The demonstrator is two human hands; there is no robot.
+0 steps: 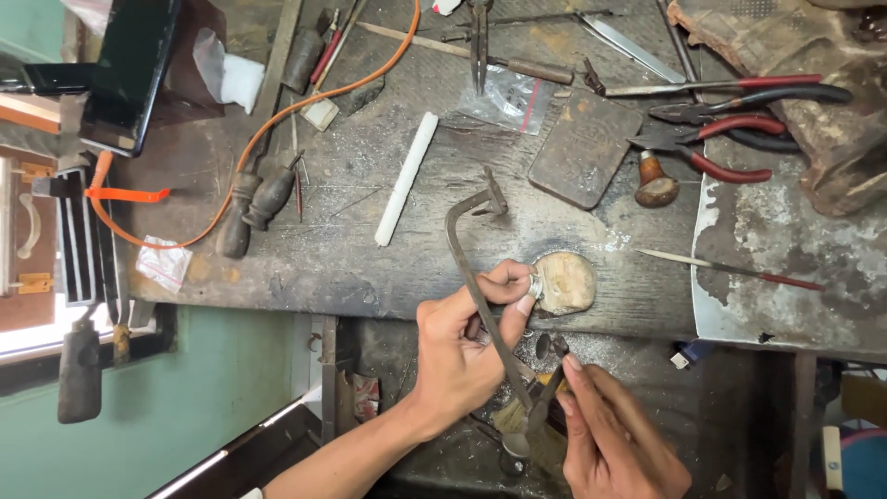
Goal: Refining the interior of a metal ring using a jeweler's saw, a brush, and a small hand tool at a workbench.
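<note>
My left hand point(467, 346) pinches a small silvery piece point(535, 286) between thumb and forefinger and presses it against a rounded wooden bench pin point(568, 282) at the bench's front edge. My right hand point(614, 439) grips the handle end of a dark metal saw frame point(462, 263). The frame runs diagonally from that hand up past my left hand's fingers to a hooked end over the benchtop. Its lower part is hidden behind my left hand.
The worn wooden bench point(370, 259) carries red-handled pliers point(730, 139), a white stick point(405, 180), a dark square plate point(584, 148), wooden-handled tools point(249, 208), an orange cable point(305, 102) and a thin pointed tool point(730, 270). A small brush point(510, 416) lies below the bench edge.
</note>
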